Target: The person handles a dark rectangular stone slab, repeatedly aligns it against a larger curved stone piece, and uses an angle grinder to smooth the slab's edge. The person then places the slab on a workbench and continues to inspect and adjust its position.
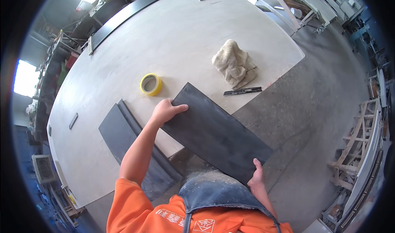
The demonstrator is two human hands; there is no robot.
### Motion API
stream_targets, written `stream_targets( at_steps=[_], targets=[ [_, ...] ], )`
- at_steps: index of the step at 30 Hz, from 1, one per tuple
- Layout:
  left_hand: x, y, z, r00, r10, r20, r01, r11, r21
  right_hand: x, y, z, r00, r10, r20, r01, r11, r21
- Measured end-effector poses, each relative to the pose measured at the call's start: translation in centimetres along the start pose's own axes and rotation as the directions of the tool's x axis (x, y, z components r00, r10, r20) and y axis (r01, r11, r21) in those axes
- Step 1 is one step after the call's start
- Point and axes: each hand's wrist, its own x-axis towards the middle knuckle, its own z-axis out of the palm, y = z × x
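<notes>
A dark grey rectangular slab (218,130) is held in front of me, slanting from the table's edge down to the right. My left hand (168,111) grips its far left edge, thumb on top and fingers hidden underneath. At the near right end, my right hand (257,175) has its thumb over the edge; its other fingers are mostly hidden. Left of the slab, two similar dark slabs (119,128) lie partly overlapping on the table, jutting over its near edge. A yellow roll of tape (151,84) rests beyond my left hand.
On the pale table (185,39) lie a crumpled beige cloth (233,63), a black utility knife (242,91) and a small grey bar (73,121). A long dark strip (131,11) runs along the far left edge. A wooden frame (357,138) stands at right on the concrete floor.
</notes>
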Motion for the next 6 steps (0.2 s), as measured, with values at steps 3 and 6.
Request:
stream_targets(
  at_steps=[3, 6],
  targets=[
    [1.2, 0.5, -1.1, 0.999, 0.039, 0.004, -0.039, 0.984, 0.173, 0.2, 0.9, 1.6, 0.997, 0.063, 0.054, -0.062, 0.998, -0.015],
    [1.9, 1.5, -1.4, 0.998, 0.055, 0.015, -0.057, 0.925, 0.376, 0.6, 1.0, 2.2, 0.992, 0.072, 0.100, -0.069, 0.997, -0.034]
  ],
)
